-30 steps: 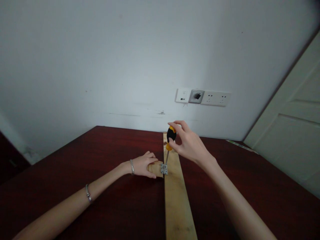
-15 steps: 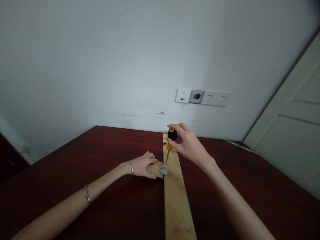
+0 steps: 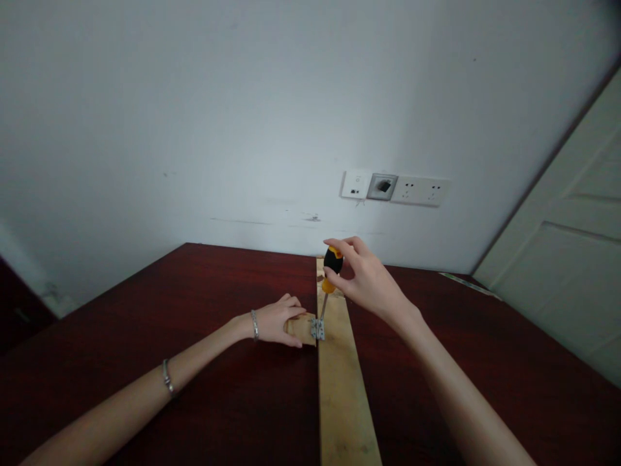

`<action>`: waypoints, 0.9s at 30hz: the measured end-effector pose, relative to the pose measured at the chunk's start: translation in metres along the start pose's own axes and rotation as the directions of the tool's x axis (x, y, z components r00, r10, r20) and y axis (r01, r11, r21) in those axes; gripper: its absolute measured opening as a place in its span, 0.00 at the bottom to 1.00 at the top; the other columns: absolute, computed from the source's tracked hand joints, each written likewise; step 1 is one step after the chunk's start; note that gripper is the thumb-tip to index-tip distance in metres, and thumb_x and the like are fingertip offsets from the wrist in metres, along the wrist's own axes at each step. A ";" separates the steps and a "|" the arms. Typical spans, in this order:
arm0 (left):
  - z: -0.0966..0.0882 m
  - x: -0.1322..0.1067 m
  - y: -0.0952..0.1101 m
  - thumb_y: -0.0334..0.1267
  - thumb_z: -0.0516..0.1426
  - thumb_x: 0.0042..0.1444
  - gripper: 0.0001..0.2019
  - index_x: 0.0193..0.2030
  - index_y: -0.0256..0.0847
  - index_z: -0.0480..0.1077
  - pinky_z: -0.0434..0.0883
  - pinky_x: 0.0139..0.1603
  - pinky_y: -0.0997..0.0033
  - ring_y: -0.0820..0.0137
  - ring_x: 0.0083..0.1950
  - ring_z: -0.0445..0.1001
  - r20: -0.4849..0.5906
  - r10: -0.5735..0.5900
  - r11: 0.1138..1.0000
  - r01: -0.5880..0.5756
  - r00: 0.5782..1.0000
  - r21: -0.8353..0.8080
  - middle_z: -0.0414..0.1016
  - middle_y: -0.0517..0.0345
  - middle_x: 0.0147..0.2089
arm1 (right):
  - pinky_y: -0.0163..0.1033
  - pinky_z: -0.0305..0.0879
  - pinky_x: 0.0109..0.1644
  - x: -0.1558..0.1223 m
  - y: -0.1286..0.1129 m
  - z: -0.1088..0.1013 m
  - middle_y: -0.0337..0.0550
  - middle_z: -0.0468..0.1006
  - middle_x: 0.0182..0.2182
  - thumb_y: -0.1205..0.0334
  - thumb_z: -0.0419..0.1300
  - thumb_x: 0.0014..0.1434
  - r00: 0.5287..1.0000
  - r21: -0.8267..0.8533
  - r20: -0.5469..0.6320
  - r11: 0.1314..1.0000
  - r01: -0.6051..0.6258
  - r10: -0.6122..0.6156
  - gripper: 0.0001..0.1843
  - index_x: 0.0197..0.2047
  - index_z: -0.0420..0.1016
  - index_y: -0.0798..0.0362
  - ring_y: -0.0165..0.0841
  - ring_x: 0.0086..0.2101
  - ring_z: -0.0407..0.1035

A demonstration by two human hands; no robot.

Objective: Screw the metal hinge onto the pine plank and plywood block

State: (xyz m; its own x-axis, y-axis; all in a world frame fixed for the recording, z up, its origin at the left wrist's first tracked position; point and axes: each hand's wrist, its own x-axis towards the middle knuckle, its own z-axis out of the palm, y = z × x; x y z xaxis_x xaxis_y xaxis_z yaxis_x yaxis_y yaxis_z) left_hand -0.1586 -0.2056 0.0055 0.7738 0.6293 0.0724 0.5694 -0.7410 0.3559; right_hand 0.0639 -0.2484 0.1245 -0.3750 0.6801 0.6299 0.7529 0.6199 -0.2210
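Note:
My right hand [image 3: 366, 275] pinches the black and yellow handle of a screwdriver [image 3: 332, 262]. The shaft slants down, and its tip meets the upper part of a small metal hinge [image 3: 317, 329]. One leaf of the hinge lies on a long wooden board [image 3: 341, 382], the other on a short wooden block [image 3: 301, 329] that butts against the board's left side. My left hand [image 3: 279, 321] grips the block from the left, thumb on the near side and fingers on the far side. Any screw under the tip is too small to make out.
A dark red table [image 3: 218, 285] carries the board, whose far end reaches the wall. Wall sockets [image 3: 420, 191] and a plugged-in black adapter [image 3: 384, 186] sit above the table's back edge. A flat strip [image 3: 468, 285] lies at the back right, near a white door [image 3: 572, 259].
The screwdriver handle has turned and tilted slightly in my right hand, with its tip still at the hinge. My left hand stays on the block.

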 end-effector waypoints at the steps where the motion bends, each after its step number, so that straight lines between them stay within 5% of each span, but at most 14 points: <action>1: 0.000 0.000 0.000 0.53 0.65 0.42 0.35 0.55 0.36 0.66 0.64 0.53 0.59 0.59 0.48 0.60 0.002 -0.002 1.000 0.002 1.000 0.001 0.64 0.48 0.47 | 0.45 0.69 0.39 0.000 0.000 0.000 0.49 0.67 0.45 0.55 0.56 0.57 1.000 -0.004 -0.006 1.000 -0.016 0.016 0.23 0.56 0.64 0.48 0.34 0.32 0.69; 6: 0.000 0.000 0.000 0.53 0.65 0.42 0.35 0.55 0.36 0.65 0.64 0.53 0.59 0.60 0.48 0.60 -0.008 0.008 1.000 -0.008 1.000 0.014 0.64 0.49 0.47 | 0.43 0.69 0.40 0.001 0.003 0.000 0.46 0.70 0.39 0.56 0.57 0.58 0.999 0.063 -0.046 0.998 -0.026 0.029 0.21 0.54 0.66 0.49 0.33 0.32 0.70; 11: 0.000 0.000 0.000 0.53 0.64 0.42 0.35 0.55 0.37 0.66 0.64 0.52 0.59 0.60 0.48 0.61 -0.013 0.011 1.000 -0.011 1.000 -0.002 0.64 0.49 0.46 | 0.45 0.68 0.44 0.000 0.000 -0.004 0.47 0.71 0.42 0.64 0.55 0.56 0.999 0.053 -0.032 0.999 -0.006 0.008 0.24 0.56 0.63 0.50 0.37 0.37 0.70; 17: 0.000 -0.001 0.000 0.54 0.64 0.43 0.34 0.55 0.40 0.66 0.65 0.52 0.59 0.60 0.48 0.61 -0.026 0.021 1.000 -0.021 0.999 -0.019 0.64 0.50 0.47 | 0.45 0.69 0.42 0.000 0.001 -0.001 0.49 0.67 0.45 0.57 0.58 0.56 1.000 0.046 -0.019 0.999 -0.016 0.016 0.22 0.54 0.66 0.48 0.35 0.34 0.70; 24: 0.002 0.000 -0.004 0.55 0.64 0.42 0.35 0.55 0.38 0.66 0.64 0.52 0.59 0.60 0.48 0.61 -0.026 0.023 1.000 -0.023 0.999 -0.008 0.64 0.50 0.47 | 0.46 0.69 0.42 0.000 -0.001 -0.003 0.48 0.69 0.45 0.68 0.54 0.54 1.000 0.083 0.014 0.997 0.004 -0.005 0.28 0.59 0.59 0.49 0.38 0.39 0.69; 27: 0.002 0.000 -0.002 0.55 0.64 0.42 0.35 0.55 0.37 0.66 0.64 0.52 0.59 0.60 0.48 0.61 -0.023 0.025 1.000 -0.025 0.999 0.001 0.64 0.49 0.47 | 0.46 0.70 0.40 0.000 -0.001 -0.003 0.49 0.68 0.47 0.64 0.55 0.54 1.000 0.064 0.013 0.998 0.018 -0.019 0.27 0.58 0.60 0.48 0.36 0.37 0.69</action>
State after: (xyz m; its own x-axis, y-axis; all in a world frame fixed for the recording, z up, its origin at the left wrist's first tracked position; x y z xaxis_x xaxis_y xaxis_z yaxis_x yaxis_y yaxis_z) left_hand -0.1598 -0.2044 0.0029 0.7813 0.6156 0.1030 0.5499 -0.7570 0.3528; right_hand 0.0645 -0.2501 0.1266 -0.3963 0.6733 0.6242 0.7100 0.6558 -0.2566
